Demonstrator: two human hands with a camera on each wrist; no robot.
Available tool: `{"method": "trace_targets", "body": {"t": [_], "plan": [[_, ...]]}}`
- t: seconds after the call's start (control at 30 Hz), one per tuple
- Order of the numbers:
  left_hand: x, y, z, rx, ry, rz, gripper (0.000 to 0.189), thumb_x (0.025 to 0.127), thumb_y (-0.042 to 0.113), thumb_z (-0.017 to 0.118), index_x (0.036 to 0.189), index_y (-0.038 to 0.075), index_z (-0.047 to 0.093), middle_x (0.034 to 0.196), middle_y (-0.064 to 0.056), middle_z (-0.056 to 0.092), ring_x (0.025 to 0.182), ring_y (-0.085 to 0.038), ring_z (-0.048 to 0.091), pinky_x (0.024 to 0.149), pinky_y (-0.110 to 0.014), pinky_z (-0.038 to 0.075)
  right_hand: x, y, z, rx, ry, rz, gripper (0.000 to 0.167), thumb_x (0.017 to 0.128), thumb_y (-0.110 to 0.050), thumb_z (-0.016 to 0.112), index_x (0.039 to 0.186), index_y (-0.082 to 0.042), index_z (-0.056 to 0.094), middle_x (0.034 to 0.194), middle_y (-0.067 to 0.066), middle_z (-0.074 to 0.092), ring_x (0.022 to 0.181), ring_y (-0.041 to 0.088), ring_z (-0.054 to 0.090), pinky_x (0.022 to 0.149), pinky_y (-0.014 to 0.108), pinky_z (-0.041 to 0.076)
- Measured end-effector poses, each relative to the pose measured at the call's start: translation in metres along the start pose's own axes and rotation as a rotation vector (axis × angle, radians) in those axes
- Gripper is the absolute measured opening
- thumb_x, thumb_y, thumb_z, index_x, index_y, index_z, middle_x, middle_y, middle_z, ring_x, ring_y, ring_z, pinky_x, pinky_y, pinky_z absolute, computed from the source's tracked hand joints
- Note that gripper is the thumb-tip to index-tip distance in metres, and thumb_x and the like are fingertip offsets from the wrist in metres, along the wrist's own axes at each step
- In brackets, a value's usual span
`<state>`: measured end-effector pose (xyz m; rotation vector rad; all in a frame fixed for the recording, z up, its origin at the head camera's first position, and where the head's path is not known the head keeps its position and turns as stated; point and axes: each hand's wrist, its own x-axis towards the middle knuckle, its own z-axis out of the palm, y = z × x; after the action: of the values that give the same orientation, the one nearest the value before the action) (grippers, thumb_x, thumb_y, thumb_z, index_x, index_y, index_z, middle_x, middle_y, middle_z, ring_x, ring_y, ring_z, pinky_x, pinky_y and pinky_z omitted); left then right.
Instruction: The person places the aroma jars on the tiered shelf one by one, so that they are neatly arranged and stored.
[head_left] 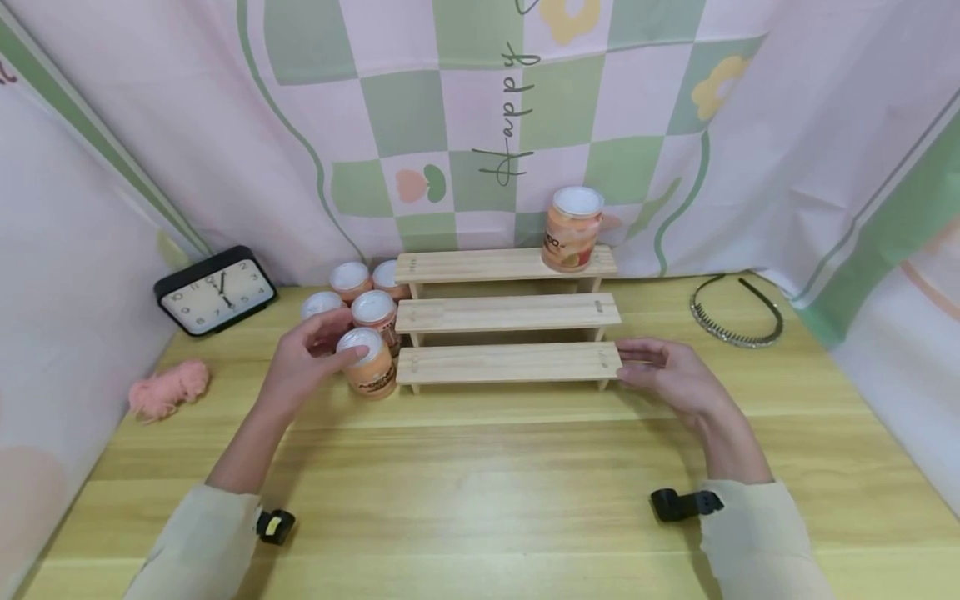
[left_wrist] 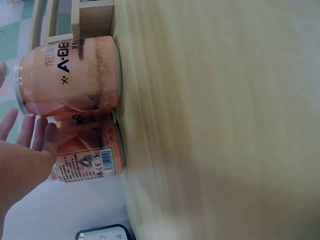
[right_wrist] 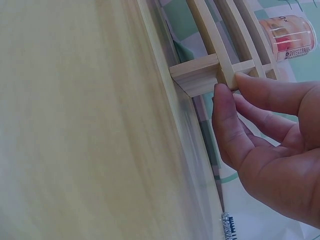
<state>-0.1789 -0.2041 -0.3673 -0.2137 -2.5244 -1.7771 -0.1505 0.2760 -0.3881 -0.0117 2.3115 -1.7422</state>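
A three-step wooden shelf [head_left: 510, 364] stands on the table against the backdrop. My right hand [head_left: 678, 377] pinches the right end of its lowest step between thumb and fingers. At the shelf's left side, several peach-coloured cans with pale lids stand close together. My left hand [head_left: 300, 358] reaches over the front can [head_left: 372, 375], its thumb at the lid and its fingers behind, near the other cans. In the left wrist view its fingers [left_wrist: 39, 132] are spread beside the can's top. Another such can [head_left: 572, 233] stands on the right of the top step.
A black-framed clock [head_left: 217, 292] leans at the back left, with a pink yarn bundle [head_left: 168, 390] in front of it. To the right of the shelf lies a dark headband [head_left: 738, 337]. A checked cloth [head_left: 480, 108] hangs behind the table [head_left: 480, 500].
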Motion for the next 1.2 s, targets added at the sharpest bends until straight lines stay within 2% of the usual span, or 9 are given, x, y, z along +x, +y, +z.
{"method": "trace_targets", "body": {"t": [0.27,0.43,0.73,0.93,1.2], "plan": [[-0.003,-0.007,-0.001,0.013,-0.060,-0.032,0.060,0.089,0.017,0.081,0.142,0.003,0.056,0.136,-0.016,0.059,0.117,-0.022,0.055,0.094,-0.024,0.047,0.001,0.000,0.002,0.005,0.004,-0.004,0.058,0.097,0.003,0.062,0.147,0.016,0.036,0.143,0.035,0.043,0.105,0.014,0.063,0.094,0.030,0.054],[-0.005,-0.010,-0.003,0.023,-0.105,-0.025,0.063,0.089,0.014,0.080,0.145,0.003,0.053,0.142,-0.016,0.054,0.121,-0.028,0.054,0.098,-0.031,0.047,0.001,0.000,0.002,0.002,0.008,0.000,0.058,0.097,0.004,0.062,0.147,0.015,0.036,0.143,0.034,0.044,0.105,0.014,0.063,0.094,0.030,0.054],[-0.004,-0.011,-0.005,0.050,-0.142,-0.044,0.067,0.087,0.014,0.082,0.146,0.004,0.052,0.142,-0.017,0.052,0.124,-0.033,0.052,0.104,-0.046,0.044,0.002,0.002,0.002,-0.003,0.005,-0.008,0.058,0.096,0.003,0.063,0.147,0.015,0.037,0.142,0.034,0.044,0.106,0.017,0.062,0.094,0.030,0.055],[-0.005,-0.009,-0.005,0.043,-0.143,-0.056,0.068,0.086,0.015,0.083,0.146,0.005,0.052,0.143,-0.017,0.052,0.125,-0.034,0.052,0.105,-0.049,0.043,0.001,0.002,0.001,-0.007,0.007,-0.002,0.057,0.097,0.004,0.062,0.146,0.015,0.037,0.142,0.034,0.045,0.106,0.016,0.062,0.094,0.030,0.055],[-0.005,-0.010,-0.004,0.049,-0.107,-0.040,0.063,0.085,0.012,0.084,0.141,0.002,0.058,0.144,-0.017,0.053,0.122,-0.033,0.054,0.100,-0.041,0.047,0.001,0.001,0.001,-0.009,0.009,0.001,0.056,0.097,0.003,0.062,0.146,0.015,0.037,0.142,0.033,0.045,0.106,0.017,0.062,0.093,0.030,0.055]]}}
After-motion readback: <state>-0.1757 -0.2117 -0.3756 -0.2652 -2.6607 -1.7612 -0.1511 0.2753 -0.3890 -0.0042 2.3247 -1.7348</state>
